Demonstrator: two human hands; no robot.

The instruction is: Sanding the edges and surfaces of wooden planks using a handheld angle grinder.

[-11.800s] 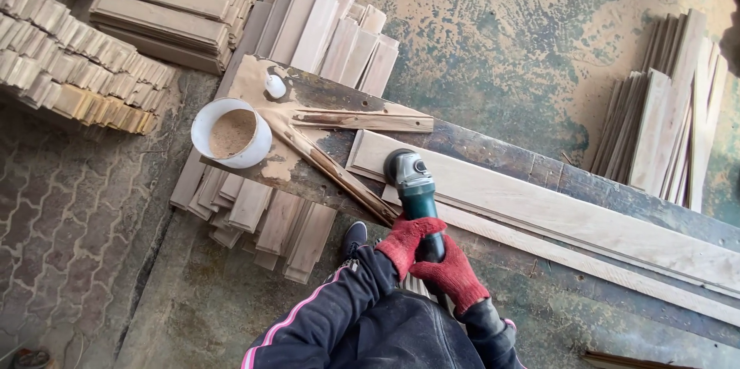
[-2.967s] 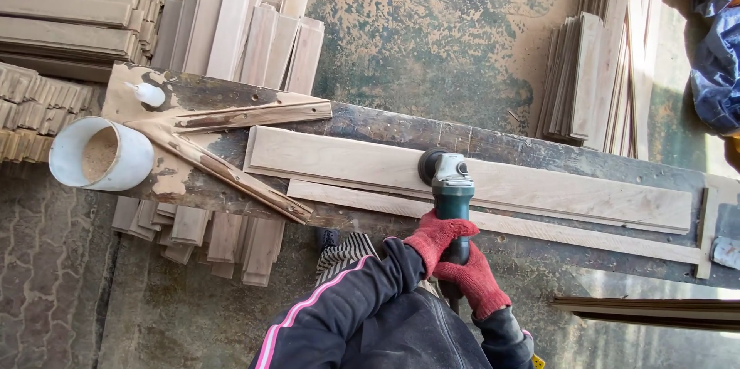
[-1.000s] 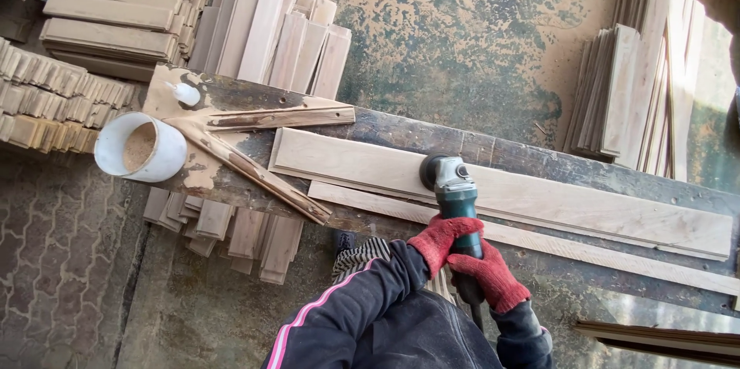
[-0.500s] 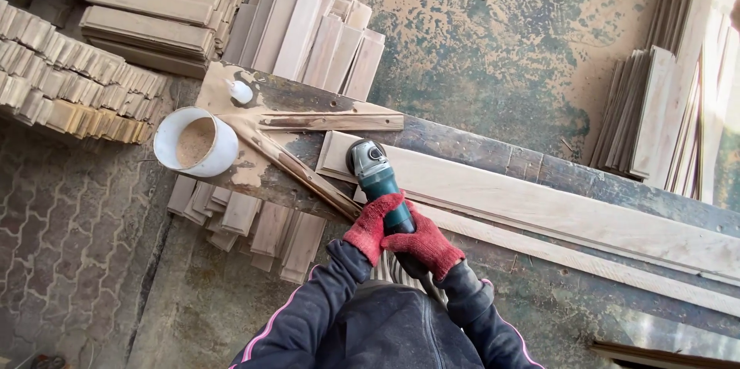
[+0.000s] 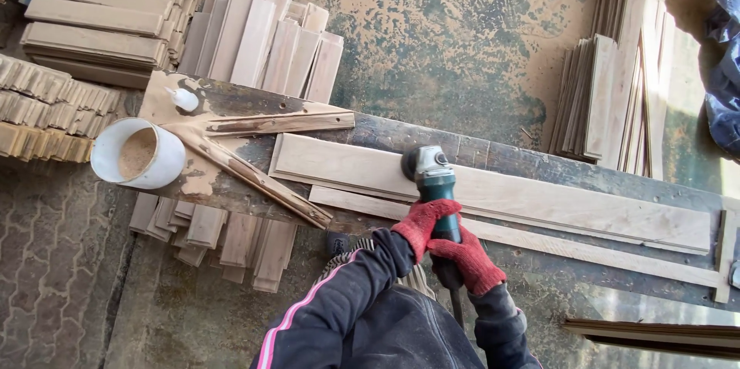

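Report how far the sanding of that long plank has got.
Done: cannot be told; the long plank looks evenly pale, with no clear line between sanded and unsanded wood. In hand: left hand and right hand, in red gloves, grip the green angle grinder, its head on the plank left of middle. Left: probably the stretch toward the right end.

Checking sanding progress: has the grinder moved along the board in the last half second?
Yes. The grinder has slid right along the board, away from its left end nearest the white bucket.
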